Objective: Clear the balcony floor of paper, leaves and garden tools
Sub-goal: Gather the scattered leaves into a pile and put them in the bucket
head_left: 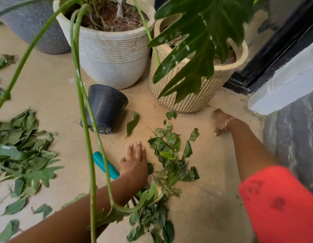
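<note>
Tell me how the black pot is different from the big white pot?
The black pot is small and smooth; the white pot is bigger and ribbed. The black pot lies tipped over; the white pot stands upright. The white pot holds soil and a plant; the black pot shows none. Both sit on the floor.

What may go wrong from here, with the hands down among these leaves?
The teal tool handle lies beside the left hand, its other end hidden; sweeping the leaves blindly might hurt the hand.
The drooping stem crosses the left forearm and might snag.
The tipped black pot could roll if nudged.
</note>
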The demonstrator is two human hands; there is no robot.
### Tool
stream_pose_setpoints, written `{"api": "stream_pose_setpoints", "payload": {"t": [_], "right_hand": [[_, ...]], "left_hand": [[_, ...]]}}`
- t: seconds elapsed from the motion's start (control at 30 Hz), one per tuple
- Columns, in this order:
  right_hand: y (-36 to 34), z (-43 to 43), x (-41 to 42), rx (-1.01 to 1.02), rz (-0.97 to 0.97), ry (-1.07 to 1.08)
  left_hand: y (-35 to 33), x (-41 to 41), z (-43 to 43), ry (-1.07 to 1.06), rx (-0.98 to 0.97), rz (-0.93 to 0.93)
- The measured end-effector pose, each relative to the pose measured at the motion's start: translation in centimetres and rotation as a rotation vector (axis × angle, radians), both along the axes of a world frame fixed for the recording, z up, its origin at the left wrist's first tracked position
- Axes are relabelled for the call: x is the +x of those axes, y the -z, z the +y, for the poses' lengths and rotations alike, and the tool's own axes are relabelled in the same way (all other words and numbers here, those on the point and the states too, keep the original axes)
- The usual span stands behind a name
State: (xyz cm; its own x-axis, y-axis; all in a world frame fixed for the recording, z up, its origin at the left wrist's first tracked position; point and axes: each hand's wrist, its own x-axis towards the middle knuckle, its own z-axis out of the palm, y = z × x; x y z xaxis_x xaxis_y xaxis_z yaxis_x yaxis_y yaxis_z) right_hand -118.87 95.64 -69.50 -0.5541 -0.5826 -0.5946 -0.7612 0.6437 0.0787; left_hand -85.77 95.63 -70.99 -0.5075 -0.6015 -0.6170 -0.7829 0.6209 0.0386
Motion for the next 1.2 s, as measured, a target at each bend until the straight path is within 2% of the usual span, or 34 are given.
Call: {"api": "stream_pose_setpoints", "payload": {"t": [0.07,0.17,0.2,0.27,0.37,0.5,0.57,0.63,0.73,0.8,0.87,0.93,1.0,1.1,1.2], "right_hand": [[0.4,1.5,3.3,-0.128,-0.052,-0.108],[0.7,3.2,9.5,-0.351,-0.268,-0.349],[0.9,3.0,10.8,-0.435,-0.321,-0.369],[0.9,1.6,12.2,-0.536,-0.296,-0.324],[1.1,-0.8,13.7,-0.501,-0.238,-0.289],[0.3,-2.8,17.2,-0.513,-0.183,-0.435],[0.1,-4.1,19.1,-0.549,-0.159,-0.480],[0.8,-5.5,20.8,-0.480,-0.174,-0.582],[1.8,-5.2,22.3,-0.387,-0.165,-0.685],[1.3,-3.1,22.1,-0.384,-0.192,-0.666],[0.7,0.0,21.0,-0.509,-0.294,-0.572],[0.0,2.4,18.9,-0.716,-0.348,-0.303],[0.1,3.3,15.7,-0.806,-0.254,-0.070],[1.2,3.3,13.8,-0.664,-0.253,0.134],[2.5,2.9,17.4,-0.553,-0.283,-0.060]], "left_hand": [[0.1,-0.1,-0.1,-0.005,0.003,-0.002],[0.1,-0.2,-0.2,-0.010,0.019,0.001],[-0.1,-0.1,-0.2,-0.005,0.028,-0.002],[-0.6,0.1,-0.3,0.016,0.063,-0.005],[-1.5,0.7,-1.9,0.097,0.177,0.041],[-2.6,2.7,-5.2,0.185,0.290,0.205],[-2.9,3.6,-5.5,0.195,0.282,0.299],[-2.8,4.4,-5.1,0.182,0.233,0.369],[-2.3,5.8,-4.5,0.343,0.089,0.364],[-2.0,7.1,-4.3,0.468,0.021,0.277],[-1.8,8.1,-4.2,0.547,-0.027,0.239],[-1.5,8.8,-4.0,0.572,-0.080,0.236],[-1.2,9.1,-3.8,0.570,-0.130,0.216],[-1.4,9.4,-3.6,0.553,-0.161,0.166],[-2.2,9.5,-3.8,0.519,-0.146,0.155]]}}
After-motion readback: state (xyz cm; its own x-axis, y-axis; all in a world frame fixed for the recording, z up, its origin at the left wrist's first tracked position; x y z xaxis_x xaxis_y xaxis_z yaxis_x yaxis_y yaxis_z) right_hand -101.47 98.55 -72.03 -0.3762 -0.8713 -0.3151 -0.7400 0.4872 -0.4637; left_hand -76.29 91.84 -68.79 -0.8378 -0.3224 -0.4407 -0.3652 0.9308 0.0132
